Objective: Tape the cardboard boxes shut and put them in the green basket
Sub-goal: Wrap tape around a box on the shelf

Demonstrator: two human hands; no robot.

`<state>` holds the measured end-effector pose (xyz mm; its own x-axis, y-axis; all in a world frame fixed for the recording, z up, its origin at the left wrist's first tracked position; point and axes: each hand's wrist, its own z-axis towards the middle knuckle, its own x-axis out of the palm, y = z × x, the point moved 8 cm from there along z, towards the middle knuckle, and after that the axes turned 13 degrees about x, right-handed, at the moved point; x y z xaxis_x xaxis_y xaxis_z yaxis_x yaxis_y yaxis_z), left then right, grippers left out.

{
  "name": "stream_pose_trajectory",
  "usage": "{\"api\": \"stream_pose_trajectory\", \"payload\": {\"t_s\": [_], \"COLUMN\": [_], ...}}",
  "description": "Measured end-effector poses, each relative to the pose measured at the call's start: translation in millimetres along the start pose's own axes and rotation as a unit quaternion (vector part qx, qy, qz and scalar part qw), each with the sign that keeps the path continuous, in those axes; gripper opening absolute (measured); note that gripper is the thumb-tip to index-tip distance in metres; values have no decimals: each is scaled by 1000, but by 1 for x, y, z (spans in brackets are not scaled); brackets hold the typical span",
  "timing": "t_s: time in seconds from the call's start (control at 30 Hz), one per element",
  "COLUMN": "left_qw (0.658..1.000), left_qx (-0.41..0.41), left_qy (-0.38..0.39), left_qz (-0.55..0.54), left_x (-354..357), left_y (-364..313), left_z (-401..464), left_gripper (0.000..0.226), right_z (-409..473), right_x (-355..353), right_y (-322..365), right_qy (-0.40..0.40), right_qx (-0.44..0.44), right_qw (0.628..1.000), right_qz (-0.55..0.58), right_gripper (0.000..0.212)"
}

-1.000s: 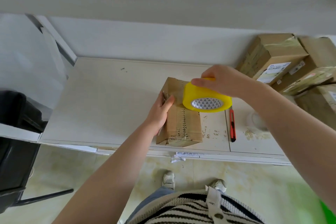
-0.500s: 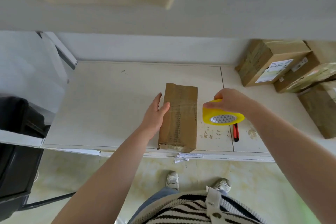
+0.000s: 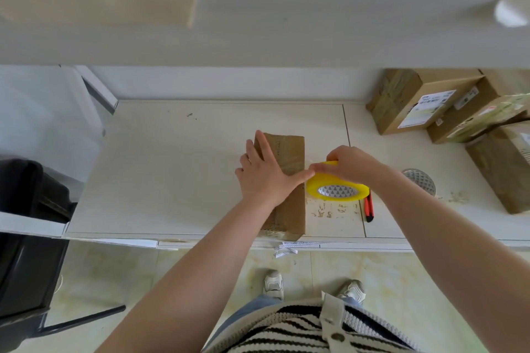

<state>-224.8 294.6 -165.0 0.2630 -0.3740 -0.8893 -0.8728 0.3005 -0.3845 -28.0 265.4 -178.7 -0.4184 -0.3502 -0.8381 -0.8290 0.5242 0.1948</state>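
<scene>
Surface: white desk (image 3: 177, 169) is standing against a pale wall, with tape residue flecking it near the front edge.
Box: long brown cardboard box (image 3: 289, 209) is lying flat mid-desk, its long axis running from the front edge toward the wall.
Left grip: left hand (image 3: 265, 176) is pressing down on the box, fingers straight, thumb reaching toward the roll.
Right grip: right hand (image 3: 351, 165) is clenching the yellow tape roll (image 3: 337, 189) just right of the box.
Labels: stacked parcels (image 3: 424, 100) at far right are carrying white shipping labels, print unreadable.
Tool: red utility knife (image 3: 369, 208) is lying beside the roll.
</scene>
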Motion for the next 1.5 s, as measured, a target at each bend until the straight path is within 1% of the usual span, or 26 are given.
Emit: {"api": "stream_pose_trajectory", "payload": {"t_s": [0.07, 0.13, 0.23, 0.3, 0.37, 0.43, 0.5, 0.6, 0.63, 0.73, 0.77, 0.8, 0.83, 0.93, 1.0, 1.03, 1.1, 1.17, 1.23, 1.3, 1.37, 1.43, 1.5], "left_qw": [999, 997, 995, 985, 953, 915, 882, 848, 840, 813, 803, 803, 814, 869, 899, 906, 909, 912, 918, 921, 923, 926, 928], "left_qx": [-10, -21, -19, -14, -20, -32, -42, -49, -53, -57, -62, -67, -66, -58, -70, -77, -84, -86, -79, -76, -72, -69, -64], "left_qy": [44, 64, 41, 44, 56, 60, 57, 41, 31, -5, -10, -12, -25, -104, -120, -116, -108, -109, -117, -121, -115, -106, -107], "left_qz": [-10, -42, -85, -164, -296, -398, -467, -526, -539, -580, -592, -592, -576, -480, -416, -400, -393, -385, -370, -362, -361, -356, -351], "left_x": [2, 1, -6, -5, 1, 10, 21, 32, 32, 27, 29, 32, 33, 34, 35, 37, 41, 40, 40, 37, 37, 37, 38], "left_y": [5, 9, 16, 21, 24, 25, 27, 29, 29, 31, 31, 31, 31, 46, 62, 69, 78, 80, 80, 79, 79, 79, 79], "left_z": [5, 7, 5, 3, 1, -3, -6, -16, -19, -18, -18, -20, -21, -26, -28, -27, -28, -28, -27, -28, -28, -28, -27], "left_gripper": [139, 138, 132, 128, 127, 127, 123, 117, 111, 73, 69, 68, 65, 50, 47, 47, 47, 47, 46, 46, 46, 47, 48], "right_z": [-2, -4, -11, -19, -28, -37, -44, -54, -57, -60, -61, -61, -61, -61, -63, -64, -67, -66, -63, -60, -57, -55, -50], "right_x": [-6, -12, -20, -30, -47, -69, -87, -84, -78, -70, -69, -68, -67, -65, -58, -52, -42, -42, -46, -50, -57, -61, -58], "right_y": [1, 2, 3, 8, 15, 20, 27, 43, 48, 64, 70, 77, 82, 93, 103, 110, 122, 125, 120, 114, 106, 97, 81], "right_qy": [-2, 9, 30, 20, 7, -1, -7, -17, -26, -70, -80, -85, -84, -74, -68, -67, -80, -88, -76, -78, -99, -126, -133], "right_qx": [-8, -20, -41, -63, -88, -103, -117, -122, -114, -107, -110, -114, -118, -127, -137, -143, -148, -138, -132, -132, -126, -126, -108], "right_qw": [1000, 1000, 997, 996, 994, 990, 987, 991, 992, 992, 991, 990, 989, 989, 987, 986, 983, 984, 988, 987, 983, 972, 965], "right_qz": [2, 17, 53, 62, 68, 94, 111, 55, 39, 21, 10, -2, -12, -37, -43, -53, -74, -64, -39, -55, -92, -152, -201], "right_gripper": [59, 66, 58, 53, 53, 51, 44, 35, 35, 41, 43, 45, 46, 55, 62, 63, 58, 53, 54, 57, 69, 82, 85]}}
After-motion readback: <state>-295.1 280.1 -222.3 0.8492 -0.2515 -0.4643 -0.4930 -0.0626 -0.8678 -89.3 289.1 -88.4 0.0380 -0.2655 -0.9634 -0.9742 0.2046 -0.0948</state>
